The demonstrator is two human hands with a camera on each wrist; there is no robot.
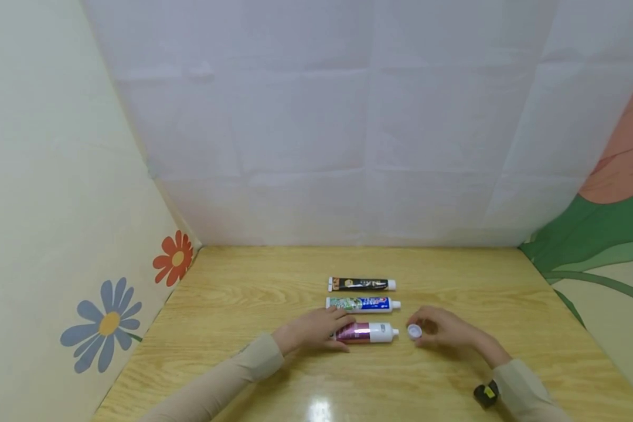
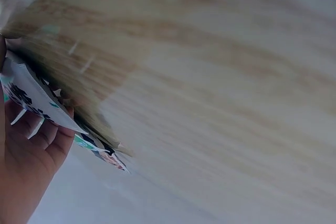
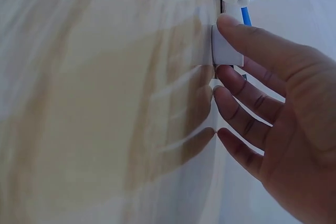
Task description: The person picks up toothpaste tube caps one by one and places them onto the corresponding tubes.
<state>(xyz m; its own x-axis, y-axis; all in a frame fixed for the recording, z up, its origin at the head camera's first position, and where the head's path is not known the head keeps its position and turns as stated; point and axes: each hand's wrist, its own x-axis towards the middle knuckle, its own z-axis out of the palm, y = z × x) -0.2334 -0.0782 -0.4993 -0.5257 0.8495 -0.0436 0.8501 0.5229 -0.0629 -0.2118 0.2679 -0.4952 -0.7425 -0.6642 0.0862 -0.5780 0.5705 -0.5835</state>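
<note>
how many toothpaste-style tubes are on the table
3. They lie in rows: the black tube farthest from the person, the blue-and-green tube in the middle, and the purple-and-white tube nearest, partly covered by the left hand. No others show.

The worktop (image 1: 242, 264) is yellow-brown wood with wavy lines. A small, bright spot of light (image 1: 319, 409) shines on its near edge. Behind it hangs a big, pale sheet (image 1: 306, 117) with lots of creases. The cream left wall (image 1: 42, 146) has a blue flower (image 1: 109, 323) and a smaller red flower (image 1: 177, 258). The right wall (image 1: 612, 328) has green leaves (image 1: 575, 234) and a huge pinky-orange flower (image 1: 622, 146).
</note>
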